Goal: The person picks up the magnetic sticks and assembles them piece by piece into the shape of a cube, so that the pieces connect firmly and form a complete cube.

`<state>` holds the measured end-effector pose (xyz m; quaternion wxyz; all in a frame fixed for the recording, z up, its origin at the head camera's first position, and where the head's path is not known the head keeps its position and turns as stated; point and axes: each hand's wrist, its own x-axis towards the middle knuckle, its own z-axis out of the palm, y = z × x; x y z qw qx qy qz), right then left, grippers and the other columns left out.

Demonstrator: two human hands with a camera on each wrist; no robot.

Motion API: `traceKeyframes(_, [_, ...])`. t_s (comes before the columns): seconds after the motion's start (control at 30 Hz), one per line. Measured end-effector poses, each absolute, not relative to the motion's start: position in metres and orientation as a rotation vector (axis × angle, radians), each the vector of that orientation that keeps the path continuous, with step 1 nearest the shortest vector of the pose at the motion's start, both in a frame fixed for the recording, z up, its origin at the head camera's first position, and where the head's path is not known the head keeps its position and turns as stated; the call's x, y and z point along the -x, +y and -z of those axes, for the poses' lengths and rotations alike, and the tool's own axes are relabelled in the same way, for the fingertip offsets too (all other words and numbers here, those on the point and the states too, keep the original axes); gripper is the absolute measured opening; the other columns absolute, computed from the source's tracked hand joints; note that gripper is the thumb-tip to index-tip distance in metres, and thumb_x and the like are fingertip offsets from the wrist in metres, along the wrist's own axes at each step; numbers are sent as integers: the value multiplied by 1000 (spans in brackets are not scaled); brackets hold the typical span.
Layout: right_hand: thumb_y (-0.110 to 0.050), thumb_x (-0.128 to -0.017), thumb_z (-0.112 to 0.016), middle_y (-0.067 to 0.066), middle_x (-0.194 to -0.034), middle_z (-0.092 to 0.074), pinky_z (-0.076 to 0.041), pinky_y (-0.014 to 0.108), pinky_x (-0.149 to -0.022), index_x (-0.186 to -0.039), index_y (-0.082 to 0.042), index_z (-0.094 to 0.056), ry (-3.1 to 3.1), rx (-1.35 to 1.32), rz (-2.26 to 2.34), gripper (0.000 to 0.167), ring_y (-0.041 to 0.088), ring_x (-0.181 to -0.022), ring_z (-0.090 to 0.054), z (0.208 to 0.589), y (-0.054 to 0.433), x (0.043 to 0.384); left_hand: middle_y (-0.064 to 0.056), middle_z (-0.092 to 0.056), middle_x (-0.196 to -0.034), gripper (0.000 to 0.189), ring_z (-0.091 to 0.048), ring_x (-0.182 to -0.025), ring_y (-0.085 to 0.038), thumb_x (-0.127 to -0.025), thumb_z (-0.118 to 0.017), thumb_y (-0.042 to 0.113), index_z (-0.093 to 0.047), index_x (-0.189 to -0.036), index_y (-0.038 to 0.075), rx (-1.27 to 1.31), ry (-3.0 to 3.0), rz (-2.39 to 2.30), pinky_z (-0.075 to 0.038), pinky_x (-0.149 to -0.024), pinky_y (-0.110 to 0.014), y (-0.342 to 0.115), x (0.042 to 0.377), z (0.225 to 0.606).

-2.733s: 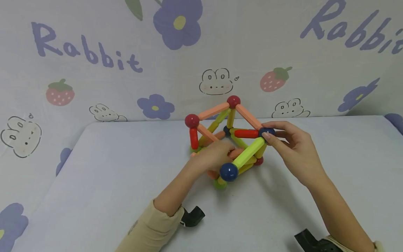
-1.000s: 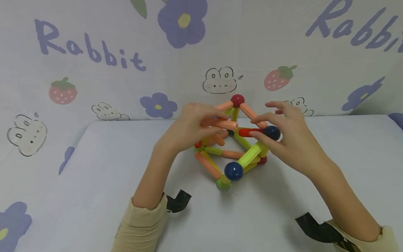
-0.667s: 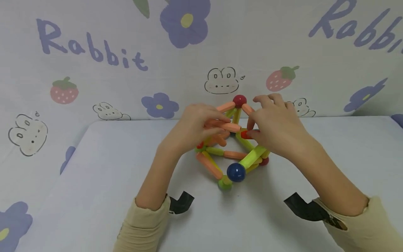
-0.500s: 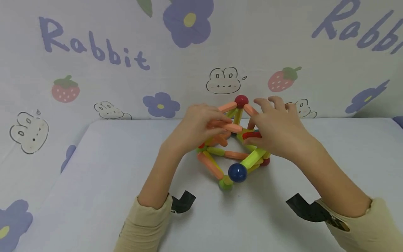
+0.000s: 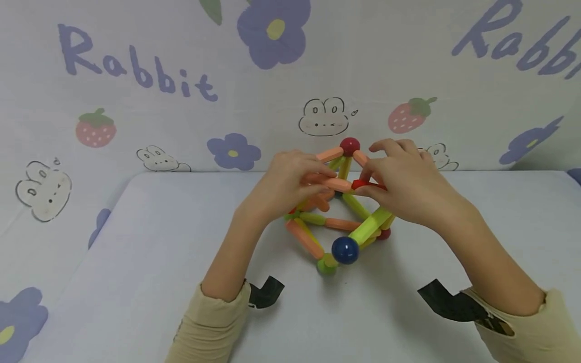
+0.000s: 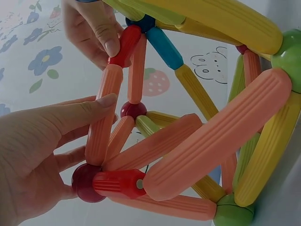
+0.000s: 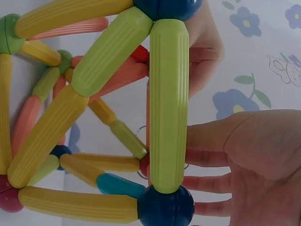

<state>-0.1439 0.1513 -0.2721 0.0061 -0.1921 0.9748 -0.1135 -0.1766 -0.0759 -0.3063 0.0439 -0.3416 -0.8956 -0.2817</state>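
Observation:
A frame of magnetic building sticks and balls stands on the table, with several coloured pieces joined. My left hand [image 5: 290,181] pinches a salmon stick [image 5: 339,184] between thumb and fingers. In the left wrist view this salmon stick [image 6: 106,113] rises from a dark red ball [image 6: 88,183]. My right hand [image 5: 404,184] pinches a short red stick [image 5: 360,184], its thumb along the side. The red stick [image 6: 126,46] and the salmon stick meet end to end. The right wrist view shows a lime stick [image 7: 169,103] running between two blue balls, partly hiding my right hand [image 7: 263,160].
A blue ball [image 5: 345,250] juts out toward me on the end of the lime stick. Below it, a green ball [image 5: 326,264] rests on the white table [image 5: 181,242]. A printed cloth [image 5: 181,121] hangs behind.
My left hand has come up from inside the frame, lifting the salmon stick. My right hand has shifted from the blue ball to the red stick, and the two stick ends have come together.

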Motion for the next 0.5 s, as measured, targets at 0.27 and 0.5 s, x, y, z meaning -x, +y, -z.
traceKeyframes(0.27, [-21, -96, -79, 30, -153, -48, -34, 79, -107, -105, -11, -80, 3045, 581, 409, 14, 56, -143, -35, 274, 152, 143, -1, -80, -110, 23, -65, -107, -22, -94, -82, 16, -82, -116, 11, 1000, -2735, 859, -49, -96, -35, -74, 176, 307])
traceKeyframes(0.5, [-20, -96, -78, 31, -151, -50, -37, 79, -106, -108, -9, -80, 3071, 577, 356, 17, 57, -141, -37, 276, 148, 141, -3, -80, -109, 20, -65, -106, -22, -94, -81, 13, -82, -114, 9, 1008, -2709, 931, -50, -95, -33, -75, 179, 311])
